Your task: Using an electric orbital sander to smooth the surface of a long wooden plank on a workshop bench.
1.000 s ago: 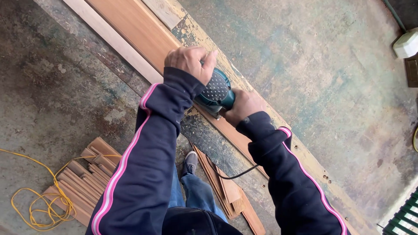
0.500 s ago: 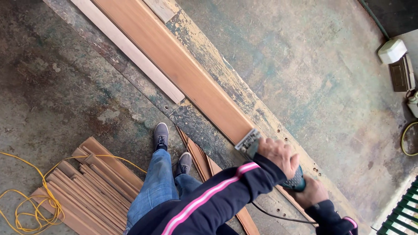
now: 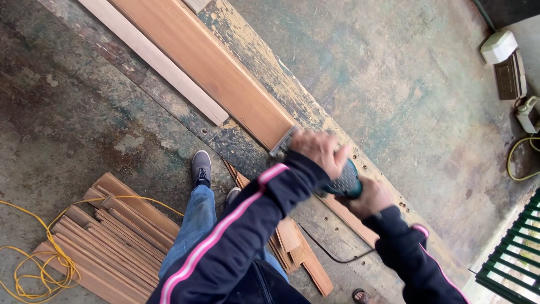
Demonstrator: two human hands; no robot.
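A teal electric sander (image 3: 344,183) rests on a long reddish wooden plank (image 3: 214,70) that runs diagonally along a worn, paint-stained bench (image 3: 259,53). My left hand (image 3: 318,149) grips the sander's top from above. My right hand (image 3: 368,197) holds its rear handle, just below and to the right. The sander's grey base plate (image 3: 283,141) shows at the plank beside my left hand. Its black cord (image 3: 332,256) trails down behind the bench. Both arms wear dark sleeves with pink stripes.
A paler narrow board (image 3: 157,62) lies left of the plank. Several wooden slats (image 3: 112,231) are stacked on the floor at lower left beside a coiled yellow cable (image 3: 39,270). More offcuts (image 3: 298,253) lie under the bench by my feet. A white box (image 3: 498,48) sits at upper right.
Over the last second the sander went down the plank towards its near end. In the last half second both hands have brought it a little way back up the plank.
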